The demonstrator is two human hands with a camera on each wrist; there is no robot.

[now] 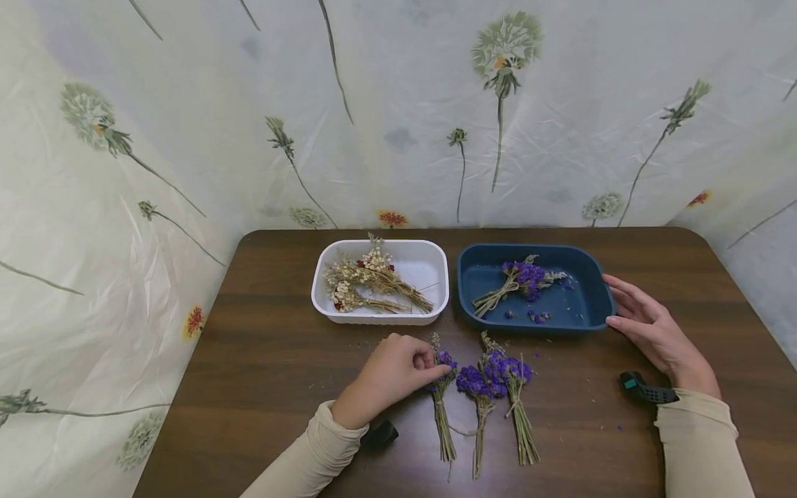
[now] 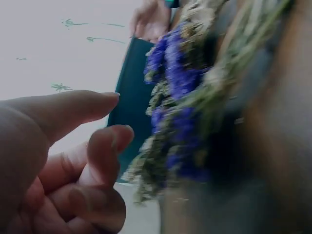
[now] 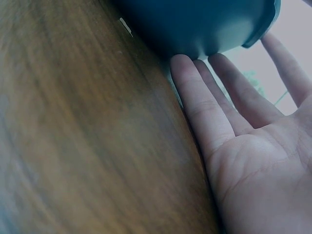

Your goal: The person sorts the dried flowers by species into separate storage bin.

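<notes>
My left hand (image 1: 389, 373) hovers by the leftmost bunch of dried purple flowers (image 1: 443, 415). In the left wrist view its thumb and forefinger stand apart and the other fingers are loosely bent, with nothing between them. Two more purple bunches, a middle one (image 1: 479, 415) and a right one (image 1: 519, 411), lie beside it, stems toward me. My right hand (image 1: 660, 332) touches the right end of the blue tray (image 1: 575, 325); in the right wrist view its fingers (image 3: 195, 97) reach straight to the tray's wall. Inside that tray lies purple flower material (image 1: 529, 277) with tied stems.
A white tray (image 1: 429, 256) left of the blue one holds cream dried flower bunches (image 1: 367, 277). Loose petals and crumbs lie on the brown table (image 1: 268, 366). Each wrist wears a dark strapped device. A flower-printed curtain (image 1: 398, 138) hangs behind the table.
</notes>
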